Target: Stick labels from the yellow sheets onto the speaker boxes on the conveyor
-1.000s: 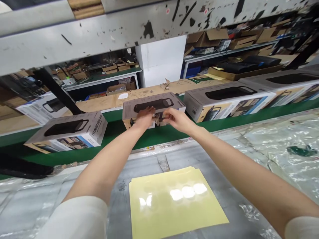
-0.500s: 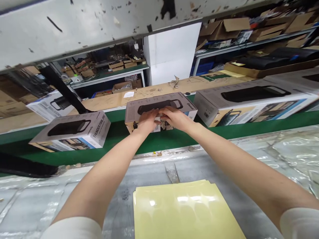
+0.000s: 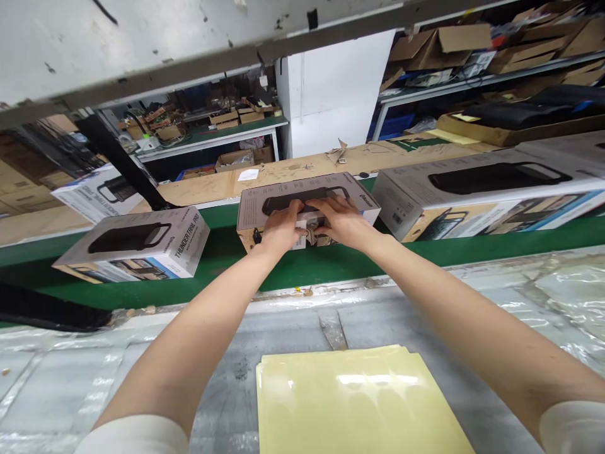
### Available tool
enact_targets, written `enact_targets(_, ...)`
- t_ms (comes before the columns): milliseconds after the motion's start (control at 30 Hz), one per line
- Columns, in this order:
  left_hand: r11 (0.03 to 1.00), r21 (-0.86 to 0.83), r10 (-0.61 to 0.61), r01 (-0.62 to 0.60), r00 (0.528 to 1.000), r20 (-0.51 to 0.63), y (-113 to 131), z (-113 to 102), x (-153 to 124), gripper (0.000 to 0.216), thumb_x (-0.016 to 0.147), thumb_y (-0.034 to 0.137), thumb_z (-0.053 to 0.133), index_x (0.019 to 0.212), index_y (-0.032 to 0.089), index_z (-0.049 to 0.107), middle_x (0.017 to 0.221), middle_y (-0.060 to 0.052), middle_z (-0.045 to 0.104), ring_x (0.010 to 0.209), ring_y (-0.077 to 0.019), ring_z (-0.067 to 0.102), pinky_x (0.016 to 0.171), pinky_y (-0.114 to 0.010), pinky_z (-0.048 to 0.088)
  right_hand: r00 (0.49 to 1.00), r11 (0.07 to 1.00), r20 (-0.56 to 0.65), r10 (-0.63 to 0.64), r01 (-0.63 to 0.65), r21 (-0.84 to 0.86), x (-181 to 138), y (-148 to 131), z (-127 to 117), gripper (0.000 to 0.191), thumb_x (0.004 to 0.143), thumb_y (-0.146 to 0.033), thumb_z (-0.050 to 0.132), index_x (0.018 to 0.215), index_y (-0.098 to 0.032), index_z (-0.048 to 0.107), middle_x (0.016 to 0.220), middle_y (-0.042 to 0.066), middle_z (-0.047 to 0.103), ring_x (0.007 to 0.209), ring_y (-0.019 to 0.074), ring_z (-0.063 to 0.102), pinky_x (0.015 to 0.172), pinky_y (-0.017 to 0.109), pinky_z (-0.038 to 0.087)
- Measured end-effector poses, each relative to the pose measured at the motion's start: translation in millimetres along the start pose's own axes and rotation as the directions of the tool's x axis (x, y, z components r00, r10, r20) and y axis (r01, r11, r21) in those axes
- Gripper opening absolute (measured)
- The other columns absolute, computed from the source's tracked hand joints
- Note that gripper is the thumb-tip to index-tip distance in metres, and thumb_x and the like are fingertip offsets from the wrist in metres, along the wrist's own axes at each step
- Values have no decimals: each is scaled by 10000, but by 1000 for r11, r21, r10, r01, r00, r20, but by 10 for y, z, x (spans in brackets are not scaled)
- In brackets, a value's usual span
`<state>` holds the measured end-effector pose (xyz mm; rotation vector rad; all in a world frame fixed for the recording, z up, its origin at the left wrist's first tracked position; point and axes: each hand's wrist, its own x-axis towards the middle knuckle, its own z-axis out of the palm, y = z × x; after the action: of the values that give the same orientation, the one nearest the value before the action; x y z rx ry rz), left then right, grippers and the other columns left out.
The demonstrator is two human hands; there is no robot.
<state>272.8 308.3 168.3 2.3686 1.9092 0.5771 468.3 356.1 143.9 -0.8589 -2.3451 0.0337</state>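
Note:
A printed speaker carton [image 3: 255,213] lies on the green conveyor belt [image 3: 302,270] ahead of me, under both hands. My left hand [image 3: 282,228] rests over its front top edge, fingers on the top and thumb on the front face by a white label [image 3: 301,234]. To the right, my right hand [image 3: 341,221] lies over the same edge with its fingers apart, the thumb against the front. Neither hand wraps round the carton. Anything thin under the fingers is hidden. Nearer me lies a stack of yellow sheets [image 3: 350,403] with shiny round shapes.
Another speaker carton [image 3: 137,243] sits on the belt at left, and a larger one [image 3: 439,189] at right. A black post [image 3: 125,162] rises behind the left carton. A paint-chipped beam [image 3: 165,50] crosses overhead. Clear plastic covers the near table [image 3: 61,391].
My right hand has shifted slightly right, its fingertips spreading away from my left hand. My left hand stays at the carton's front edge. The view has tilted a little.

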Motion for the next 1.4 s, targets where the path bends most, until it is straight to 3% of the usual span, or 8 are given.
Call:
enact_targets(333, 998, 58, 17, -20, 999, 43, -61, -82, -9, 730, 866, 238, 810, 1495, 170, 446, 1393, -135, 680, 1271, -329, 650, 1069, -404, 508, 879, 877, 196, 434, -463, 132, 729, 57, 62, 86, 851, -290, 764, 817, -215, 740, 847, 97, 754, 769, 255, 689, 692, 356, 552)
enact_targets(433, 1000, -1, 5, -5, 995, 98, -194, -273, -86, 668, 891, 307, 784, 1492, 248, 498, 1464, -77, 640, 1307, -328, 631, 1086, -407, 517, 886, 884, 102, 453, -461, 75, 435, 54, 3, 101, 909, -287, 703, 948, -223, 772, 1143, 144, 743, 1123, 365, 655, 937, 510, 547)
enact_targets(567, 949, -71, -315, 308, 939, -135, -516, -423, -344, 625, 869, 460, 794, 1432, 262, 607, 1604, -99, 492, 1488, -362, 451, 1204, -463, 427, 900, 903, -73, 429, -429, 10, -148, 126, -31, 329, 934, -412, 684, 1236, -290, 736, 1451, 136, 615, 1440, 476, 410, 1074, 723, 410)
enact_targets(667, 870, -217, -483, 442, 852, -203, -685, -414, -467, 537, 870, 439, 798, 1356, 241, 685, 1628, -120, 453, 1507, -312, 437, 1224, -400, 411, 888, 900, -152, 433, -435, 24, -273, 170, 4, 407, 864, -435, 777, 1221, -242, 756, 1428, 175, 620, 1427, 491, 430, 1089, 683, 438)
enact_targets(933, 878, -294, -440, 377, 878, -188, -578, -468, -715, 516, 790, 405, 853, 1243, 177, 757, 1415, -107, 663, 1371, -291, 586, 1214, -380, 414, 917, 923, -112, 384, -378, 68, -359, 52, -172, 369, 913, -485, 729, 1064, -155, 790, 1167, 157, 729, 1208, 432, 602, 1096, 615, 452)
enact_targets(1200, 954, -240, -241, 182, 939, -247, -440, -647, -1510, 537, 859, 425, 761, 1344, 212, 675, 1490, -117, 578, 1442, -311, 498, 1208, -426, 409, 917, 918, -131, 377, -389, -79, -1295, -926, -579, 359, 974, -430, 660, 1280, -241, 660, 1401, 182, 591, 1418, 500, 382, 1062, 737, 338)
enact_targets(1300, 978, -200, -134, 54, 901, -413, -295, -681, -1901, 387, 926, 405, 687, 1270, 228, 674, 1347, -109, 643, 1314, -278, 584, 1091, -406, 509, 980, 974, 77, 184, -192, 120, -1605, -1530, -584, 167, 1015, -302, 598, 1138, -239, 692, 1163, 147, 680, 1153, 360, 604, 947, 544, 499)
enact_targets(1400, 943, -307, 79, -128, 983, -167, -148, -533, -2281, 193, 995, 350, 602, 1107, 240, 714, 1105, -71, 713, 1033, -215, 678, 914, -348, 573, 951, 933, 306, -32, -81, 350, -1786, -2026, -456, 156, 1018, -169, 560, 1015, -212, 709, 940, 77, 683, 871, 236, 655, 779, 368, 542)
